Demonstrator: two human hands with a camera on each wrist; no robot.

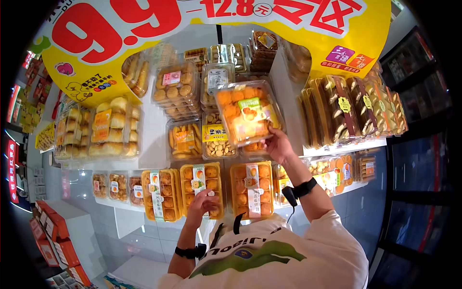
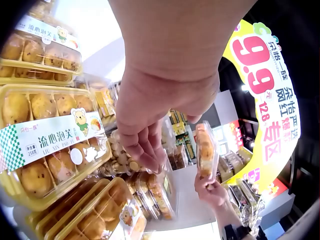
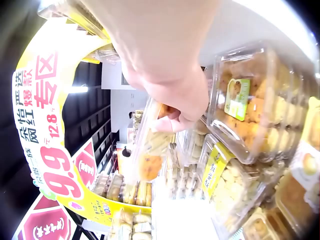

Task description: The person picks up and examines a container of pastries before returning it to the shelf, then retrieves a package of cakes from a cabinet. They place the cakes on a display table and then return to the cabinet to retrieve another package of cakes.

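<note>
The person's right hand (image 1: 278,143) holds a clear plastic clamshell box of orange pastries with a green label (image 1: 247,117) by its lower edge, fingers curled round it, raised in front of the upper shelf's stacked boxes. The left hand (image 1: 202,202) rests with loosely bent fingers on a yellow-trayed box of puffs (image 1: 201,185) at the lower shelf's front edge, gripping nothing; the left wrist view reads "流心泡芙" on such a box's white band. Above hangs a yellow sign (image 1: 103,33) reading "9.9" and "12.8元".

head: above, looking down on shelves (image 1: 144,144) | wrists: close, looking outward | shared: yellow banner (image 2: 270,100)
</note>
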